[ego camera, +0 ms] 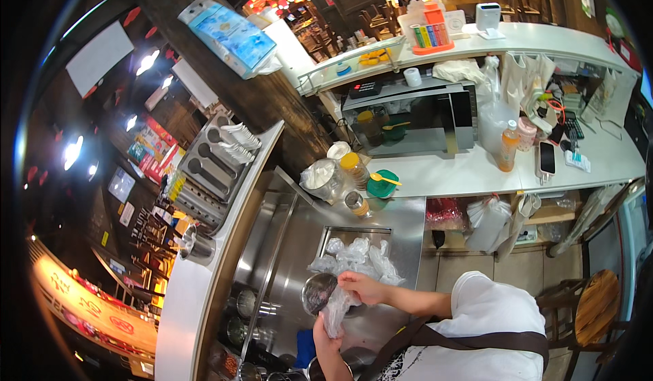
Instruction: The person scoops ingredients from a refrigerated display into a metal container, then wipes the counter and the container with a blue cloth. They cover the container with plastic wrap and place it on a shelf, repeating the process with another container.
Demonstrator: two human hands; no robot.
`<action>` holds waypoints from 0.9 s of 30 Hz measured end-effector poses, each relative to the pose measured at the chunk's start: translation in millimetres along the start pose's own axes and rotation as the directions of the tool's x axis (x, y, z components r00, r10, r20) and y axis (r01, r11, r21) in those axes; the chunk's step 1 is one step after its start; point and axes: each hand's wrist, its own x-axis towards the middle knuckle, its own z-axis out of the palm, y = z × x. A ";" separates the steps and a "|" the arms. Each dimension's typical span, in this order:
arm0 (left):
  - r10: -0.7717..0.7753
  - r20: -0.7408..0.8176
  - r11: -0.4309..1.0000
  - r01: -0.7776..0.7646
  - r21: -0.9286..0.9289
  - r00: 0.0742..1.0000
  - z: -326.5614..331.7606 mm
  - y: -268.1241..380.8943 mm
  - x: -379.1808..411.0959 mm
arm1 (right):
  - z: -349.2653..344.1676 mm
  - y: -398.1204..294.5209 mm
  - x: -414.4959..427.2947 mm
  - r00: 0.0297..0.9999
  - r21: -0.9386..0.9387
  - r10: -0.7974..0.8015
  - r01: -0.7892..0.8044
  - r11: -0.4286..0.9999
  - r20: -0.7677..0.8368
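A clear plastic bag [336, 312] is stretched between my two hands over the steel worktop. My left hand [327, 334] grips its lower side. Up at the bag's other edge, the fingers of my right hand [362, 286] are pinched together on the plastic. Right beside the bag is a round metal bowl [312, 294] with a dark, shiny inside; its contents are hard to make out. Whether my fingers also touch the bowl cannot be told. Several crumpled clear plastic bags [357, 256] lie just beyond my right hand, in and around a rectangular recess [357, 232] in the worktop.
Steel containers [245, 302] line the worktop's left side, near a blue cloth-like item [306, 348]. Beyond the bags stand a glass jar [357, 205], a yellow-lidded jar [352, 164] and a green tub [382, 184] with a yellow spoon. A microwave [413, 121] and an orange bottle [508, 146] occupy the white counter.
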 end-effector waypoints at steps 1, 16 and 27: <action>-0.025 0.070 0.999 0.027 -0.031 0.997 -2.1 -0.3 -0.9 | -3.8 -1.2 -3.0 1.000 0.049 0.009 -0.010 0.999 0.016; 0.223 -0.017 0.968 -0.223 -0.114 0.975 10.7 0.8 1.8 | -27.2 4.6 -21.2 0.865 0.134 0.301 -0.380 0.915 0.402; 0.155 -0.035 0.889 -0.123 0.442 0.987 12.8 47.8 -71.5 | -28.9 -14.4 -16.2 0.591 -0.585 0.639 -0.319 0.746 0.493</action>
